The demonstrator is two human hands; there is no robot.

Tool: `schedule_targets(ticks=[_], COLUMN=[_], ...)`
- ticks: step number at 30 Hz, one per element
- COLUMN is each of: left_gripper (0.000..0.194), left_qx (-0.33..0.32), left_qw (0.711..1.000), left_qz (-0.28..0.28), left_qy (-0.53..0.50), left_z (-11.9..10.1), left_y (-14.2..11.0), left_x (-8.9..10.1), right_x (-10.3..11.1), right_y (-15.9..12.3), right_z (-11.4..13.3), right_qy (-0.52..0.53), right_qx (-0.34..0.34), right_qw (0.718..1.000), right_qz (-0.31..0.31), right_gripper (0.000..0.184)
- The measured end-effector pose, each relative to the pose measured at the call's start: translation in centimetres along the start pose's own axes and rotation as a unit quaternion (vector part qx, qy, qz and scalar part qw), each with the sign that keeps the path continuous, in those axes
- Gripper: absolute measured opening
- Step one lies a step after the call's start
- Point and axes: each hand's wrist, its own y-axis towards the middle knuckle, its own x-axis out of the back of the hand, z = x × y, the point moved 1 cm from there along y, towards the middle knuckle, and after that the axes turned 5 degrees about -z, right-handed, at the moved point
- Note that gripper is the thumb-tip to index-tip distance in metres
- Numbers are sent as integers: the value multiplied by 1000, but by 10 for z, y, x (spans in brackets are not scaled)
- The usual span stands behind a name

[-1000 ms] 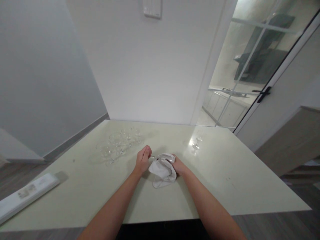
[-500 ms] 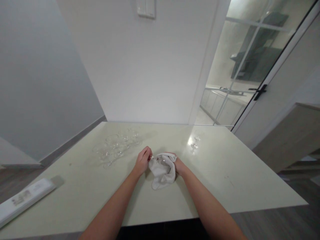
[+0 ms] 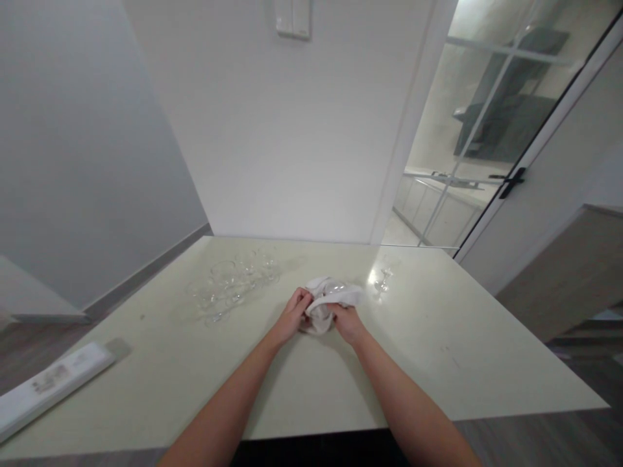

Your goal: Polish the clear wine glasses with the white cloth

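Both my hands meet over the middle of the pale table (image 3: 413, 363). My left hand (image 3: 293, 316) is closed, fingers pinched against a white cloth (image 3: 325, 299). My right hand (image 3: 346, 320) is closed on the same cloth from the right. The cloth is bunched round a clear stemmed glass (image 3: 335, 286), whose rim shows at the cloth's top; most of the glass is hidden. A group of several clear glasses (image 3: 232, 284) stands to the left of my hands. One more clear glass (image 3: 383, 279) stands alone to the right, in a bright glare.
A long white box (image 3: 48, 387) lies at the table's near left corner. A white wall rises behind the table, with a switch plate (image 3: 293, 17) high up. A glass door with a black handle (image 3: 509, 181) is at the right.
Both hands moved a little right and away from me. The cloth, which hung loose below the hands, is now gathered up tight round the glass, and my left hand has closed onto it.
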Motion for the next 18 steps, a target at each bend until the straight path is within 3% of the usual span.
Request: schedule_targets(ticks=[3, 6, 9, 13, 15, 18], left_gripper=[35, 34, 31, 45, 45, 51], left_qx=[-19, -61, -77, -74, -60, -27], left_qw=[992, 990, 994, 997, 997, 994], left_qz=[102, 48, -26, -24, -6, 52], left_qy=[73, 117, 77, -20, -48, -93], left_z=[-4, -5, -4, -5, -8, -12], left_y=[-3, 1, 6, 5, 2, -2], left_x=[-3, 3, 11, 14, 14, 13], right_x=[7, 11, 6, -6, -7, -3], right_y=[6, 7, 0, -14, -19, -21], right_z=[2, 9, 9, -2, -6, -6], right_qy=[-29, -112, -218, -250, -245, -205], right_qx=[31, 59, 63, 21, -23, -84], right_qw=[995, 985, 974, 952, 947, 957], right_qz=[-94, -117, -9, 177, 205, 188], right_gripper=[35, 33, 26, 22, 24, 35])
